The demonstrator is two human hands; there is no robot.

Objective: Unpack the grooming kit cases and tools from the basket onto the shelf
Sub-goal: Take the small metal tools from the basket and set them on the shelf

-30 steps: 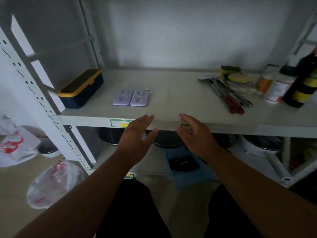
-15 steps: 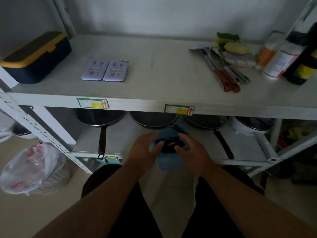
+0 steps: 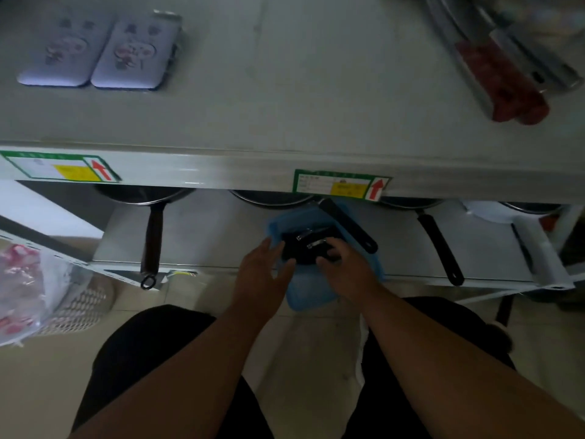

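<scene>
The shelf (image 3: 285,99) is seen as matt grey painted metal, with glossy paper labels (image 3: 342,186) stuck to its edge. The basket (image 3: 311,289) looks like smooth blue plastic, and the two cases (image 3: 95,49) are given a satin lavender finish. Shiny metal tools (image 3: 311,240) are shown against a matt black case (image 3: 300,251).

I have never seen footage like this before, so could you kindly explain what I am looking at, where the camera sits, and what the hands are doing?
There is no machine here. The one picture comes from a camera worn on a person's head, looking forward and down at their own two bare arms.

On the upper shelf lie two pale lilac cases side by side, with red-handled utensils to the right. Pans sit on the lower shelf.

Below, both hands reach into a blue basket. The left hand rests at its rim, fingers fairly straight. The right hand curls onto a black case carrying small metal tools; how firm the grip is, I cannot tell.
</scene>
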